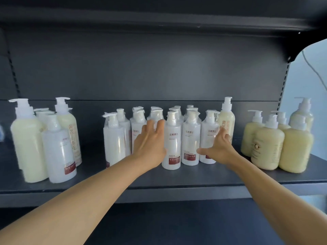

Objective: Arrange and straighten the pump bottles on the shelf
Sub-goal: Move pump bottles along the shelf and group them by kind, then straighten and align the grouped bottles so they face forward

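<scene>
A cluster of several white pump bottles with red labels (191, 138) stands mid-shelf on the dark shelf (177, 181), in loose rows. One white bottle (173, 144) stands further forward than the others. My left hand (150, 140) reaches in with fingers spread, laid against a white bottle it mostly hides, thumb beside the forward bottle. My right hand (221, 147) is at the cluster's right end, thumb out to the left, fingers up against the rightmost white bottle (208, 128) and a tall cream bottle (227, 119). Neither hand visibly grips anything.
At the left stands a mixed group: a wide cream bottle (26, 138), a white bottle (58, 147) and a tall cream one (70, 124). Several squat cream pump bottles (269, 145) stand at the right end. Another shelf (159, 18) hangs overhead.
</scene>
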Motion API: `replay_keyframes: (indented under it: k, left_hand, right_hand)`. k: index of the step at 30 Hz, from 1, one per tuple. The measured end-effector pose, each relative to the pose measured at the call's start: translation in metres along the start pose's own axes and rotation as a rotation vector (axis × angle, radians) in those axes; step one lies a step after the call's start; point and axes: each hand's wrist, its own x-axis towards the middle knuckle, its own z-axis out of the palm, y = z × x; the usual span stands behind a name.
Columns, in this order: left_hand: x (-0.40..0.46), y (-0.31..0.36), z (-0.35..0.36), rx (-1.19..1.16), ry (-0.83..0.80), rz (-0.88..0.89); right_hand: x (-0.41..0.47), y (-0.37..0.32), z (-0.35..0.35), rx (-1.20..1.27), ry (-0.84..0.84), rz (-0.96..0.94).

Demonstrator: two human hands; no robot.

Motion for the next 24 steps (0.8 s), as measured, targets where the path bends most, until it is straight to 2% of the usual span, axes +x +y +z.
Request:
replay_keyframes:
  k: [5,8,13,17,24]
  left_hand:
    - [0.012,0.005,0.015,0.194,0.158,0.191]
    - [0.015,0.007,0.026,0.136,0.125,0.124]
    - [0.021,0.013,0.041,0.074,0.048,0.01]
    - [0.026,0.015,0.052,0.166,0.041,0.0]
    - [0.03,0.013,0.048,0.211,0.05,0.011]
  right_hand:
    - [0.013,-0.001,0.01,-0.052,0.041,0.029]
    - [0.024,0.007,0.014,0.007,0.029,-0.009]
    - [0.046,0.026,0.016,0.227,-0.129,-0.083]
    - [0.063,0.039,0.018,0.367,-0.188,-0.099]
    - [0.082,0.04,0.025,0.392,-0.31,-0.208]
